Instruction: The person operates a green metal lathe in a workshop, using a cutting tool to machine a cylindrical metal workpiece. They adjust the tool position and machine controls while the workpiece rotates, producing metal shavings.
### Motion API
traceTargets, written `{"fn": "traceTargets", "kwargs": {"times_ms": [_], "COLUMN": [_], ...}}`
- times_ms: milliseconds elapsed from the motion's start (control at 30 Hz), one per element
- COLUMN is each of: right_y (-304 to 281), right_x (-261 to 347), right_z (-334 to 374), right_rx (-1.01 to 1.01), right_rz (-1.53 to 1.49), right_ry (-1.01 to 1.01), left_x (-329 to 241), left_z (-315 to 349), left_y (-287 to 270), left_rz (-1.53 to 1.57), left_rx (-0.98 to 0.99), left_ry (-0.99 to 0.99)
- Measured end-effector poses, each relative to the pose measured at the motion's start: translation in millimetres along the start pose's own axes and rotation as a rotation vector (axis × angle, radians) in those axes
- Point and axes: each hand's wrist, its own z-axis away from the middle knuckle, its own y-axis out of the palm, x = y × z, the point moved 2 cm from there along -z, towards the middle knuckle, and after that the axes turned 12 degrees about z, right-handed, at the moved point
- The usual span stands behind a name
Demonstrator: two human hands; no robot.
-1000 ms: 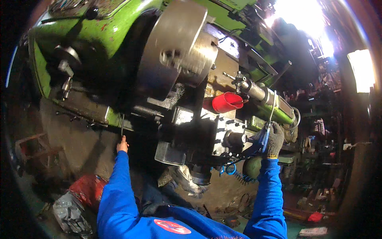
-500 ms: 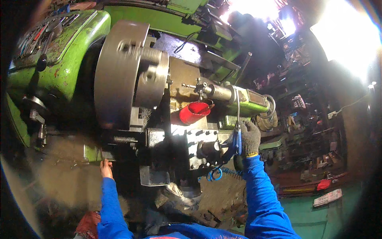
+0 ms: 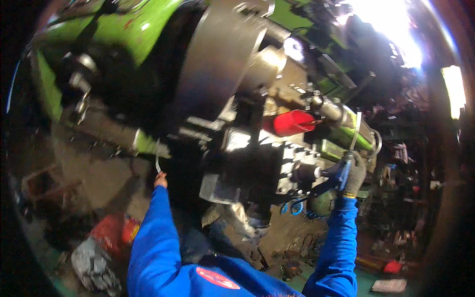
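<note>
My bare left hand (image 3: 161, 180) is closed around the lower end of a thin, pale lever (image 3: 158, 157) at the front of a green lathe. On my right hand (image 3: 354, 174) is a grey knitted glove, its fingers wrapped round a blue air blow gun (image 3: 341, 173). The gun's long metal nozzle (image 3: 356, 129) points up past the tailstock (image 3: 336, 112). A red can (image 3: 294, 123) lies tilted, mouth to the right, between the chuck (image 3: 215, 62) and the tailstock. Nearest my right hand on its left is the tool post (image 3: 299, 166) with its rows of bolts.
Green headstock (image 3: 148, 29) fills the upper left, with a crank-like handle (image 3: 81, 91) below it. Blue coiled hose (image 3: 296, 207) hangs under the tool post. Grey plastic (image 3: 94, 265) and red bags (image 3: 109, 232) lie at lower left. Cluttered shelving stands to the right.
The view has swung, so the lathe sits further right and tilts. A pale lever now shows at my left hand. My right hand keeps hold of the blow gun.
</note>
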Motion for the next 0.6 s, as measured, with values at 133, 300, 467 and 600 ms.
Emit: {"fn": "traceTargets", "kwargs": {"times_ms": [133, 300, 467, 600], "right_y": [-4.0, -3.5, 1.6, -6.7], "right_x": [-16.5, -7.0, -15.7, 8.5], "right_z": [3.8, 1.3, -3.2, 5.2], "right_rx": [0.019, -0.052, -0.117, -0.066], "right_rz": [-0.084, 0.089, 0.202, 0.162], "right_ry": [0.045, -0.098, -0.231, -0.168], "left_x": [-66.0, -95.4, -136.5, -203.5], "left_z": [7.5, 26.3, 41.1, 81.2], "left_y": [-14.1, -27.8, -40.8, -64.1], "left_rz": [-0.147, -0.109, -0.137, 0.148], "left_rx": [0.037, -0.007, -0.016, -0.043], "left_ry": [-0.338, -0.398, -0.285, -0.309]}}
